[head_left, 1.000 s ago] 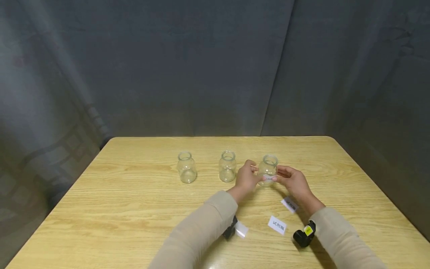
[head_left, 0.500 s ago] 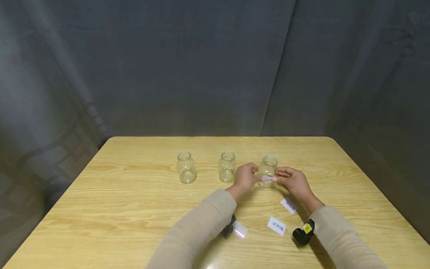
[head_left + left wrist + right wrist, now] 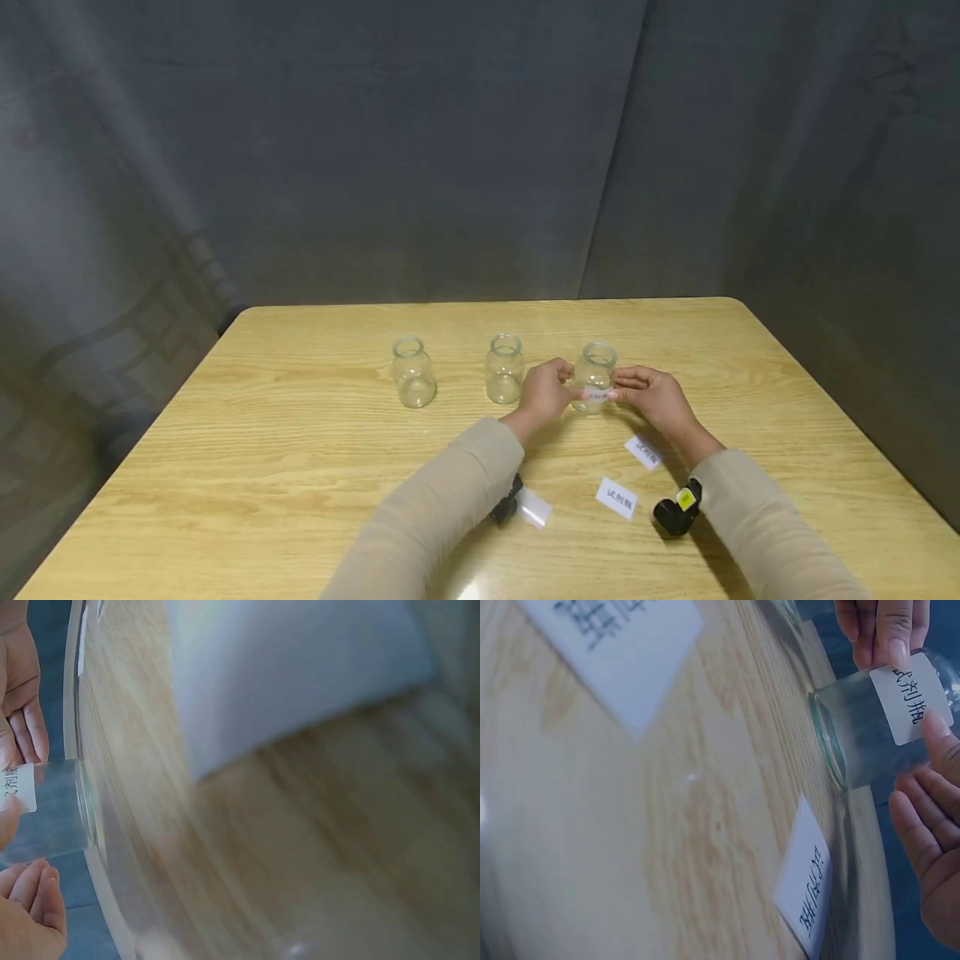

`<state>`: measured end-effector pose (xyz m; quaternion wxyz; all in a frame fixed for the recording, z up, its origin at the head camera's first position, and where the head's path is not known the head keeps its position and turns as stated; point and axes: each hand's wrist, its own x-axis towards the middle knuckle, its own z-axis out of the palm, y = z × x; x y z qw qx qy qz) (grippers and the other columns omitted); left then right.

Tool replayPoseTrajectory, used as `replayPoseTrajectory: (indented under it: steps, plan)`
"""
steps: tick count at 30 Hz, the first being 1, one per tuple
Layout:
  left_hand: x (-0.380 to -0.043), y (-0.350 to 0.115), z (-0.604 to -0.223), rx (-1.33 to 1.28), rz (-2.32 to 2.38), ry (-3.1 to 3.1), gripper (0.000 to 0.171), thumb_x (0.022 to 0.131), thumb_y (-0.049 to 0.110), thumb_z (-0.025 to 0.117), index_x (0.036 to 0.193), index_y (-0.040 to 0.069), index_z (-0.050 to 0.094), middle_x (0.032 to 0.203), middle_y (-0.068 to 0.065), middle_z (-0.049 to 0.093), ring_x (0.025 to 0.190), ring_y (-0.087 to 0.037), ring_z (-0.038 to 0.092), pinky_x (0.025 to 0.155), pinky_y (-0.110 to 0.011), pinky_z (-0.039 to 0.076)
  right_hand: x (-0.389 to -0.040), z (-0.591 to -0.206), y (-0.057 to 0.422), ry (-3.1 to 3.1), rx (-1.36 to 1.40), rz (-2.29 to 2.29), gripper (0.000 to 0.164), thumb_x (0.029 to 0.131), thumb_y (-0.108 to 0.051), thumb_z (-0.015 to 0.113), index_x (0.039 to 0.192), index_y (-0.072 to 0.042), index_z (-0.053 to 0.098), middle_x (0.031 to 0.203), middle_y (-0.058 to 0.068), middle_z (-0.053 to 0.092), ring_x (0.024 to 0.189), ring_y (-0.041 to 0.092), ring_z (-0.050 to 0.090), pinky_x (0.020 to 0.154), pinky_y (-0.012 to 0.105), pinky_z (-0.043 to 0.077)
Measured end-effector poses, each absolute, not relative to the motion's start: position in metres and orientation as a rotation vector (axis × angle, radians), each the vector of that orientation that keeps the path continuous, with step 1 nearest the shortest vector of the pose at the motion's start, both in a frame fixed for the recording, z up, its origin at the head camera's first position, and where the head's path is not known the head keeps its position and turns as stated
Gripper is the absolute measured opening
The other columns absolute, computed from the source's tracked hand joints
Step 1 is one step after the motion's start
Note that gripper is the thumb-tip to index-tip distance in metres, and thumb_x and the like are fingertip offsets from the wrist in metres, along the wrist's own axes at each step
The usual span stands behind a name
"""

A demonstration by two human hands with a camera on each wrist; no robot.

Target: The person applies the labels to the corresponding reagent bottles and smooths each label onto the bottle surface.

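Observation:
A clear glass jar [image 3: 597,367] stands at the right of a row of three on the table. A white label [image 3: 597,396] with dark characters lies across its front. My left hand [image 3: 546,393] holds the jar's left side, its thumb pressing one end of the label. From the other side my right hand [image 3: 658,402] holds the jar, thumb on the label's opposite end and fingers along the glass. The right wrist view shows the label [image 3: 911,697] lying against the jar between both thumbs. Fingertips behind the glass are partly hidden.
Two more glass jars stand leftward, one in the middle [image 3: 505,371] and one farther left [image 3: 414,375]. Lettered labels lie at the right [image 3: 643,452] and nearer me [image 3: 617,498]. A shiny pale piece [image 3: 534,507] rests beside the left forearm. Dark curtains hang behind the table [image 3: 300,467].
Both hands stay at the jar with thumbs on the label. The label looks flatter, and its characters show more clearly. The head view has shifted slightly.

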<state>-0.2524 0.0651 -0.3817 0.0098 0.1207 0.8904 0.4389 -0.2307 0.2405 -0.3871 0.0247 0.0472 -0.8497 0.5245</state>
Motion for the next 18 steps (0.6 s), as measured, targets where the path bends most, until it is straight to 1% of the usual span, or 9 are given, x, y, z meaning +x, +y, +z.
replayPoseTrajectory:
  steps: [6, 9, 11, 16, 18]
  plan:
    - [-0.25, 0.064, -0.382, 0.366, 1.371, 2.75, 0.042, 0.069, 0.022, 0.071, 0.106, 0.007, 0.056, 0.101, -0.004, 0.06, 0.093, -0.016, 0.054, 0.075, -0.024, 0.044, -0.227, -0.385, 0.243, -2.679, 0.166, 1.553, 0.047, 0.076, -0.022, 0.065, 0.111, 0.007, 0.051, 0.108, 0.021, 0.055, 0.093, 0.016, 0.054, 0.072, 0.016, 0.043]
    - [-0.249, 0.063, -0.382, 0.358, 1.376, 2.733, 0.042, 0.07, 0.023, 0.07, 0.105, 0.006, 0.055, 0.102, -0.004, 0.059, 0.093, -0.017, 0.053, 0.075, -0.025, 0.044, -0.223, -0.384, 0.245, -2.696, 0.15, 1.522, 0.046, 0.078, -0.023, 0.064, 0.112, 0.006, 0.051, 0.107, 0.02, 0.055, 0.095, 0.02, 0.054, 0.074, 0.017, 0.043]
    - [-0.248, 0.062, -0.381, 0.352, 1.368, 2.731, 0.04, 0.07, 0.023, 0.07, 0.104, 0.006, 0.055, 0.101, -0.005, 0.058, 0.092, -0.017, 0.053, 0.075, -0.025, 0.044, -0.221, -0.384, 0.248, -2.709, 0.135, 1.495, 0.045, 0.079, -0.023, 0.062, 0.112, 0.005, 0.05, 0.107, 0.02, 0.055, 0.096, 0.023, 0.053, 0.075, 0.021, 0.044]
    - [-0.246, 0.057, -0.38, 0.36, 1.362, 2.716, 0.034, 0.071, 0.021, 0.07, 0.098, 0.006, 0.056, 0.094, -0.003, 0.059, 0.086, -0.016, 0.054, 0.071, -0.023, 0.044, -0.214, -0.38, 0.253, -2.755, 0.102, 1.453, 0.045, 0.082, -0.023, 0.058, 0.116, 0.005, 0.047, 0.106, 0.021, 0.055, 0.097, 0.03, 0.051, 0.078, 0.034, 0.043]
    - [-0.245, 0.056, -0.38, 0.377, 1.381, 2.699, 0.031, 0.072, 0.019, 0.07, 0.095, 0.006, 0.056, 0.091, -0.003, 0.058, 0.083, -0.015, 0.054, 0.069, -0.021, 0.044, -0.211, -0.379, 0.255, -2.773, 0.096, 1.441, 0.046, 0.083, -0.024, 0.058, 0.116, 0.006, 0.046, 0.105, 0.02, 0.055, 0.095, 0.03, 0.052, 0.077, 0.035, 0.043]
